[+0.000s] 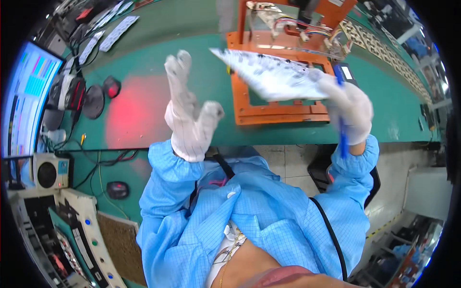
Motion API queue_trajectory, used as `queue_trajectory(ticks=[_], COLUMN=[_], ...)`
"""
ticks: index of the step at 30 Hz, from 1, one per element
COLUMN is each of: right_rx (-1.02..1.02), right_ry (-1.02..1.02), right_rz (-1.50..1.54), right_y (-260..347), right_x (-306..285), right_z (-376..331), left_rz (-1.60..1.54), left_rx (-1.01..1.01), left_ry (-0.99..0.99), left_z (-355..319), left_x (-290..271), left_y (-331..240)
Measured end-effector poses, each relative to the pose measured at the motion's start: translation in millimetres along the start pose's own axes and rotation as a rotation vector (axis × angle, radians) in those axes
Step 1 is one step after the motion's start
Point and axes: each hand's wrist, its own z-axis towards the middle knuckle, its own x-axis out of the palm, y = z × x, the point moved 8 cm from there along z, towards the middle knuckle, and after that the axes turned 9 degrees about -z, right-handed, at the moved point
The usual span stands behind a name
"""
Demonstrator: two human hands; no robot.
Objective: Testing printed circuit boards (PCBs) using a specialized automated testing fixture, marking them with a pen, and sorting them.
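Basically, head cam: hands well apart. Gloved L hand is up, fingers raised, thumb out, over green table; gloved R hand grips rt end of blurred white sheet, tilted above orange frame, w/ blue stick too.

Free way over the counter, beside left hand.
Orange frame blocks the right, black device the left.

No characters legible. Monitor screen, between 9 and 10 o'clock: coloured blocks, text too small to read. White label on dark object, 2 o'clock: print unresolved. White panel, 1 o'clock: dark marks blurred.
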Motion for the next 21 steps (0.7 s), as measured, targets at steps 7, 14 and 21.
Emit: queue_trajectory(ticks=[7,14,21], right_rx=[-0.190,0.047,0.168], right_ry=[0.133,0.413,-0.533], right_rz=[-0.189,0.280,0.573], right_y=[-28,-44,-98], right_x=[62,84,-36], right_z=[-34,-47,65], left_rz=[0.687,0.750,0.778], left_rx=[0.036,0.022,-0.008], left_ry=[0.555,0.750,0.809], left_z=[-6,-14,-8], left_x=[89,113,115], left_y=[12,19,21])
